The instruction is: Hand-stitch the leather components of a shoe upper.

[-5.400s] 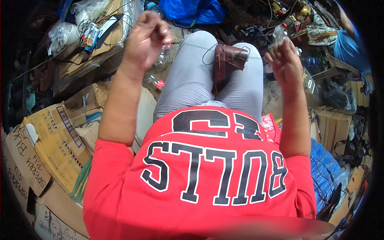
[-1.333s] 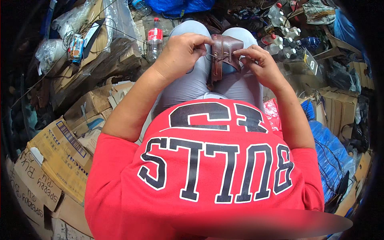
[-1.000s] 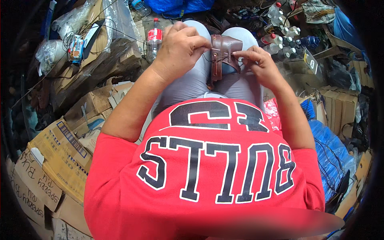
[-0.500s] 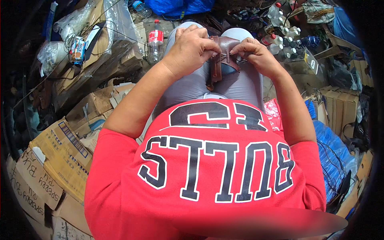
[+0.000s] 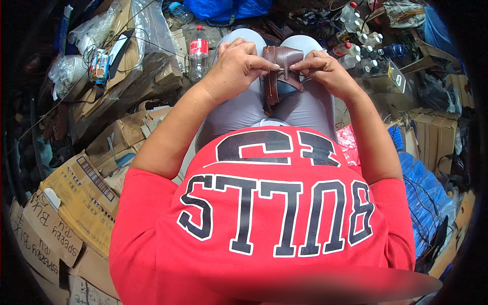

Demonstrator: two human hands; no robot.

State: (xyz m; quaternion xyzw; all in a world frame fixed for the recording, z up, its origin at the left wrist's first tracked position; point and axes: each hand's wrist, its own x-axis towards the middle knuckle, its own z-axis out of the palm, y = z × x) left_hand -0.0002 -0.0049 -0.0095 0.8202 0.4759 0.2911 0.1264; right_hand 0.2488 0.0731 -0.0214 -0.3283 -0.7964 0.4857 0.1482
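A brown leather shoe upper (image 5: pixel 291 55) with lacing along its side rests over my lap, between my knees. Its opening shows a blue-grey inside. My left hand (image 5: pixel 238 62) reaches in from the left, thumb and forefinger pinched at the front of the leather. From the other side my right hand (image 5: pixel 322 72) pinches close to the same spot. A thin, pale strand (image 5: pixel 281 69) shows between the two sets of fingertips. Whether it is a lace end or something stiffer is too small to tell.
A clear bottle with a red cap (image 5: pixel 199 53) stands left of my knees. Several bottles (image 5: pixel 358 51) lie at the far right. Flattened cardboard (image 5: pixel 76 198) is stacked on the left, blue plastic sheeting (image 5: pixel 424 185) on the right. A blue bag (image 5: pixel 226 10) sits beyond my knees.
My fingertips have drawn in close to each other over the leather, with the pale strand between them. My right forefinger has straightened toward the left. The shoe upper has shifted slightly.
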